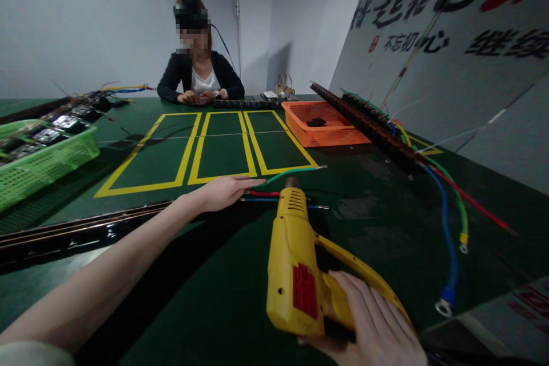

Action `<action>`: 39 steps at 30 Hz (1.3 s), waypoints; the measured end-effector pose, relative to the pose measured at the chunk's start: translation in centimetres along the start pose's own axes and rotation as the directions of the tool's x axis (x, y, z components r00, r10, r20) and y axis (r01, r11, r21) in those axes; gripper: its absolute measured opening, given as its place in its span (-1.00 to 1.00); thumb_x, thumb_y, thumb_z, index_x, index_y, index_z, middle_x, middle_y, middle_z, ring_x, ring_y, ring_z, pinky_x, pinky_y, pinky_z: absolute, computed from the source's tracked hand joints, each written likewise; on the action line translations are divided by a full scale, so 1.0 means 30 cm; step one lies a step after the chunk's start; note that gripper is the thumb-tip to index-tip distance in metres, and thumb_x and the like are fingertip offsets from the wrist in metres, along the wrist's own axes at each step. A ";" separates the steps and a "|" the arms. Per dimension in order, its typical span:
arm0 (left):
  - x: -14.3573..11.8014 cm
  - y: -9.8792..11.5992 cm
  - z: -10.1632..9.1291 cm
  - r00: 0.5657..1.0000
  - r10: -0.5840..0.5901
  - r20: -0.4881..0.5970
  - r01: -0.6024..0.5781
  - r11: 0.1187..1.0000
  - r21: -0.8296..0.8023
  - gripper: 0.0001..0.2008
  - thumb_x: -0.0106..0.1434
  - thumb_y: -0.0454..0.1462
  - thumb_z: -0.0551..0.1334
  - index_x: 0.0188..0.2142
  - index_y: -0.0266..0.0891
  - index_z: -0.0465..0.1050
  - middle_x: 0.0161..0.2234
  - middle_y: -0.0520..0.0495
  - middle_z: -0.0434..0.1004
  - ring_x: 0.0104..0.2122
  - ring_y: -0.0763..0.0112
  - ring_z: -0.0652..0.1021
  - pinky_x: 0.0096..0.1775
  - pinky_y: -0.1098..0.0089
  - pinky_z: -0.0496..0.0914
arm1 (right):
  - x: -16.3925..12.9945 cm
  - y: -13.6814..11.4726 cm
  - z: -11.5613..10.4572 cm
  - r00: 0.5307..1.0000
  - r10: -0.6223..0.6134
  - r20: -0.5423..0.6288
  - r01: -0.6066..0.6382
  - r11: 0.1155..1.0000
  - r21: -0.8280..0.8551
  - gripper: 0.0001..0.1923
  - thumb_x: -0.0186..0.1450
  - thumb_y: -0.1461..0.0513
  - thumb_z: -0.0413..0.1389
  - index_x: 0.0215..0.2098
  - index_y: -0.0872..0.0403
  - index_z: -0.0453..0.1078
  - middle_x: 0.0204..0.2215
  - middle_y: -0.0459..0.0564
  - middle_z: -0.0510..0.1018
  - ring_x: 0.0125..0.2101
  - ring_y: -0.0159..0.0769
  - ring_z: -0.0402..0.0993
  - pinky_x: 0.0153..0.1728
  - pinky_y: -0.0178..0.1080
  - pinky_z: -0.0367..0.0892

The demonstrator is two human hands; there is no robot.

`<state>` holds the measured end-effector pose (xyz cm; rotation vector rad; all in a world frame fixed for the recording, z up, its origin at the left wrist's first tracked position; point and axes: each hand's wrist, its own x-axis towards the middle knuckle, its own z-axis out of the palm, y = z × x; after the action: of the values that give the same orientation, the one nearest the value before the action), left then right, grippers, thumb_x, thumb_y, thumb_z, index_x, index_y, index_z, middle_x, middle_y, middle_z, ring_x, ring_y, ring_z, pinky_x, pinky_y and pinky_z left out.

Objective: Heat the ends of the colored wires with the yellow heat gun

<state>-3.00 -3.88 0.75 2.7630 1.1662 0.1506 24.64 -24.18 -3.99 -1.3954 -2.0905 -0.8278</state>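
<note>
My right hand [377,320] is wrapped round the handle of a yellow heat gun [294,251], its metal nozzle pointing away from me toward the wires. Stretched across the table, my left hand [223,193] grips wires at the end of a long dark strip assembly [107,227]; its thumb is hidden. Past the fingertips run a green wire [291,172] with a bare metal terminal, a red wire [263,193] and a blue wire [315,206], also tipped with a terminal. The gun's nozzle hides part of the red and blue wires.
An orange basket [330,138] holds small dark pieces. Another strip assembly [364,120] leans over it, with coloured wires [448,234] hanging right. A green basket [55,154] with assemblies stands left. Yellow tape frames [223,179] mark the green table. A co-worker [199,77] sits opposite.
</note>
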 end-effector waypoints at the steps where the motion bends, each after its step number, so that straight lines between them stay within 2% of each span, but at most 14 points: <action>1: 0.004 0.002 -0.002 1.000 -0.006 0.012 0.006 1.000 0.014 -0.49 0.35 -0.27 -0.13 0.27 0.10 0.00 0.12 -0.04 0.32 -0.01 0.28 0.47 -0.03 0.36 0.34 | -0.004 0.003 -0.002 1.000 -0.020 0.000 0.020 1.000 0.000 -0.19 0.16 -0.31 -0.11 -0.12 0.24 0.34 -0.25 0.04 0.53 -0.27 -0.33 0.44 -0.22 -0.26 0.22; 4: 0.019 0.006 -0.004 0.999 -0.026 0.042 0.024 0.999 0.048 -0.49 0.33 -0.29 -0.12 0.25 0.08 0.06 0.12 -0.07 0.32 -0.03 0.26 0.48 -0.03 0.32 0.34 | -0.018 0.002 -0.001 0.998 -0.054 0.014 0.054 0.998 0.010 -0.13 0.10 -0.34 -0.05 -0.07 0.25 0.34 -0.19 0.04 0.52 -0.23 -0.32 0.44 -0.19 -0.27 0.22; 7: 0.027 0.003 0.003 1.000 0.014 0.024 -0.013 1.000 -0.021 -0.51 0.33 -0.31 -0.13 0.23 0.02 0.12 0.08 -0.09 0.35 -0.04 0.28 0.48 -0.02 0.32 0.34 | -0.023 -0.045 0.014 0.999 -0.034 0.004 0.034 0.997 0.071 -0.14 0.08 -0.34 -0.03 -0.04 0.21 0.35 -0.15 0.00 0.51 -0.21 -0.35 0.43 -0.18 -0.30 0.22; 9: 0.030 -0.002 0.011 0.999 0.053 -0.006 -0.054 0.994 -0.097 -0.53 0.32 -0.33 -0.12 0.19 -0.08 0.18 0.00 -0.10 0.41 -0.09 0.34 0.49 -0.06 0.37 0.35 | -0.019 -0.105 0.030 0.999 0.035 -0.032 -0.030 0.989 0.145 -0.22 0.18 -0.30 -0.11 -0.05 0.17 0.36 -0.16 -0.02 0.52 -0.22 -0.36 0.42 -0.17 -0.29 0.21; 11: 0.031 -0.007 0.018 0.998 0.058 -0.034 -0.062 0.989 -0.136 -0.57 0.30 -0.35 -0.10 0.11 -0.20 0.27 -0.07 -0.13 0.45 -0.14 0.36 0.50 -0.10 0.39 0.35 | -0.014 -0.170 0.048 0.970 0.234 -0.073 -0.211 0.948 0.237 -0.26 0.28 -0.24 -0.27 -0.07 0.15 0.37 -0.17 -0.02 0.52 -0.21 -0.31 0.42 -0.14 -0.23 0.19; 12: 0.031 -0.009 0.021 0.998 0.051 -0.046 -0.057 0.988 -0.142 -0.60 0.29 -0.36 -0.09 0.06 -0.24 0.31 -0.10 -0.14 0.46 -0.16 0.35 0.50 -0.12 0.38 0.36 | -0.012 -0.199 0.056 0.957 0.280 -0.078 -0.252 0.933 0.258 -0.25 0.28 -0.24 -0.30 -0.07 0.14 0.37 -0.17 -0.02 0.52 -0.21 -0.29 0.41 -0.13 -0.21 0.18; 15: 0.032 -0.012 0.024 0.998 0.013 -0.067 -0.023 0.988 -0.156 -0.65 0.26 -0.37 -0.06 -0.03 -0.28 0.35 -0.13 -0.14 0.48 -0.20 0.36 0.50 -0.16 0.38 0.36 | -0.005 -0.240 0.064 0.942 0.330 -0.066 -0.300 0.912 0.279 -0.21 0.24 -0.28 -0.30 -0.07 0.12 0.38 -0.17 -0.02 0.52 -0.21 -0.26 0.41 -0.13 -0.20 0.17; 18: 0.031 -0.010 0.023 0.997 -0.026 -0.072 0.015 0.987 -0.159 -0.66 0.26 -0.36 -0.06 -0.05 -0.27 0.35 -0.15 -0.14 0.48 -0.22 0.37 0.50 -0.18 0.38 0.37 | 0.010 -0.213 0.043 0.955 0.293 -0.055 -0.268 0.924 0.274 -0.21 0.23 -0.28 -0.29 -0.09 0.13 0.39 -0.18 -0.02 0.52 -0.23 -0.31 0.43 -0.15 -0.23 0.18; 23: 0.025 -0.001 0.019 0.996 -0.041 -0.074 0.032 0.992 -0.119 -0.70 0.27 -0.33 -0.07 -0.11 -0.28 0.36 -0.23 -0.13 0.49 -0.28 0.37 0.50 -0.22 0.39 0.36 | 0.027 -0.117 0.001 0.996 0.092 0.023 -0.095 0.972 0.213 -0.25 0.18 -0.30 -0.14 -0.10 0.14 0.38 -0.21 -0.07 0.53 -0.24 -0.41 0.44 -0.18 -0.33 0.20; 29: 0.023 -0.006 0.024 0.997 -0.040 -0.072 0.032 0.993 -0.111 -0.67 0.30 -0.31 -0.08 -0.06 -0.26 0.36 -0.21 -0.12 0.49 -0.29 0.39 0.51 -0.24 0.41 0.35 | 0.000 -0.044 0.018 0.997 0.067 0.038 -0.069 0.996 0.062 -0.16 0.06 -0.35 -0.02 -0.06 0.16 0.32 -0.18 -0.04 0.51 -0.22 -0.36 0.42 -0.17 -0.29 0.20; 33: 0.024 -0.016 0.027 0.997 -0.029 -0.065 0.019 0.990 -0.141 -0.65 0.30 -0.30 -0.08 -0.03 -0.25 0.36 -0.19 -0.12 0.50 -0.31 0.43 0.51 -0.26 0.44 0.35 | -0.018 -0.001 0.022 0.998 0.059 0.022 -0.058 0.998 -0.040 -0.15 0.06 -0.34 0.00 -0.07 0.20 0.32 -0.19 0.01 0.50 -0.22 -0.33 0.41 -0.19 -0.27 0.20; 39: 0.024 -0.028 0.029 0.998 -0.014 -0.067 0.001 0.983 -0.184 -0.62 0.32 -0.29 -0.07 0.04 -0.24 0.35 -0.11 -0.14 0.48 -0.26 0.43 0.51 -0.21 0.42 0.36 | -0.036 0.043 0.021 0.996 0.084 0.008 -0.084 0.994 -0.073 -0.17 0.07 -0.33 -0.01 -0.06 0.19 0.32 -0.18 0.01 0.50 -0.24 -0.31 0.41 -0.21 -0.27 0.21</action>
<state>-2.98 -2.86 -0.22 2.6100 1.1168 0.3367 26.19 -24.03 -4.90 -1.5178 -2.0127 -0.8710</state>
